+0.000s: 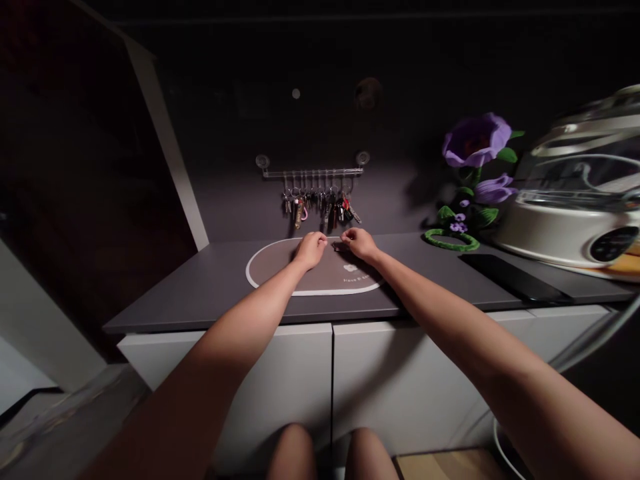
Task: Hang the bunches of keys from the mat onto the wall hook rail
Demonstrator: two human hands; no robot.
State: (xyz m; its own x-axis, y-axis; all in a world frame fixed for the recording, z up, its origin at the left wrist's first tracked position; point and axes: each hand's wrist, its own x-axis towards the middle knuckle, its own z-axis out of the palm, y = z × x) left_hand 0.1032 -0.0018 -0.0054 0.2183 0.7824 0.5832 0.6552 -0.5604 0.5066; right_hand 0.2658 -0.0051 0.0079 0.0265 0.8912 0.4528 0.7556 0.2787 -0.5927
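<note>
My left hand (pixel 311 251) is over the middle of an oval brown mat (pixel 273 270) with a white border, its fingers pinched together. Close beside it, my right hand (pixel 359 244) is also closed in a pinch. A small dark piece (pixel 340 247) shows at the right fingertips, too small and dim to name. Whatever the left fingers hold, if anything, is hidden. Just behind both hands, several keys (pixel 327 208) on rings hang from hooks on a clear rail (pixel 313 174) fixed to the dark wall.
On the right of the dark countertop (pixel 190 287) lie a flat black slab (pixel 515 279) and a purple flower decoration (pixel 477 143) with a green ring base. A white appliance (pixel 560 227) with a clear top stands beyond. White cabinet doors (pixel 285 373) are below the counter edge.
</note>
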